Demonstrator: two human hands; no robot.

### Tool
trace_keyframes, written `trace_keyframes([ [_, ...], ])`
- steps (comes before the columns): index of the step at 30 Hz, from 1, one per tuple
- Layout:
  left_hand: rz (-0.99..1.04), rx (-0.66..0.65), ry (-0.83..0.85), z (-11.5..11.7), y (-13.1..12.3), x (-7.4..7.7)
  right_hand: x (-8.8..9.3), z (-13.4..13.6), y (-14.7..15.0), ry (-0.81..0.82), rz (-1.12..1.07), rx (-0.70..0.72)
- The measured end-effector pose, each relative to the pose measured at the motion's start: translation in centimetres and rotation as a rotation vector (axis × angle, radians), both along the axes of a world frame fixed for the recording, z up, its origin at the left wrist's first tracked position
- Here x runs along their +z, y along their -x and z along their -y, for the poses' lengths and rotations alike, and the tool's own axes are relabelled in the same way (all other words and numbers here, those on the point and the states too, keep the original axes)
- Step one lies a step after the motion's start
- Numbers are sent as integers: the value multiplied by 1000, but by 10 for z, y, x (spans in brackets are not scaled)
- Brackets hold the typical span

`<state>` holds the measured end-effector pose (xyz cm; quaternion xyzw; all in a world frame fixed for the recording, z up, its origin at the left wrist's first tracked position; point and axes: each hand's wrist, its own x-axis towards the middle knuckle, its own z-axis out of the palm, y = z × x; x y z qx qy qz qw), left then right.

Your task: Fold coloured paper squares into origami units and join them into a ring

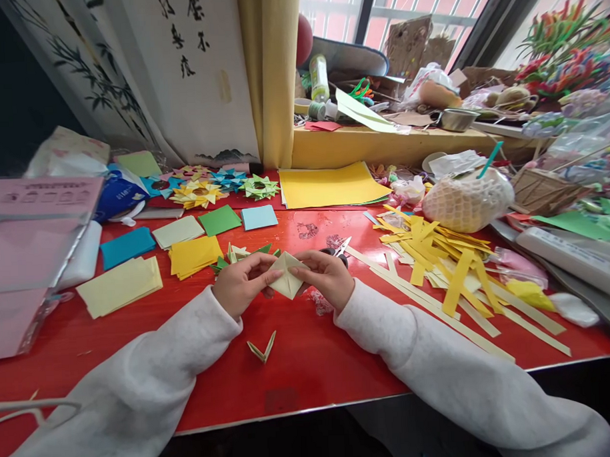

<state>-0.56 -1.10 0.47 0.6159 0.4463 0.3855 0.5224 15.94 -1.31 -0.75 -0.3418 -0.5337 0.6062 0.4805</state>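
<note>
Both of my hands hold one pale yellow folded paper (288,277) above the red table. It looks like a diamond, with creases meeting down its middle. My left hand (241,282) pinches its left corner, thumb on top. On the right corner, my right hand (329,275) grips it the same way. Just beyond my left hand lie green and cream folded paper pieces (234,253), partly hidden by it. Scissors (342,252) with dark handles rest behind my right hand. Nearer the table's front edge sits a small V-shaped folded paper piece (262,348).
Stacks of coloured paper, among them yellow sheets (194,256) and blue sheets (128,248), lie to the left. Paper stars (198,192) stand at the back. Yellow paper strips (457,276) pile up on the right, beside a net-wrapped cup (468,199) with a straw.
</note>
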Motion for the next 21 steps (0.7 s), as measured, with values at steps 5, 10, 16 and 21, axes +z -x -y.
trace_keyframes([
  [5,46,26,-23,0,2,-2,2,2,0,54,-27,58],
  [10,146,30,31,1,1,2,1,-2,-2,90,-78,22],
  [16,156,46,52,0,3,5,0,-3,-5,105,-128,40],
  [21,158,79,30,-1,5,2,2,-2,-3,101,-126,14],
])
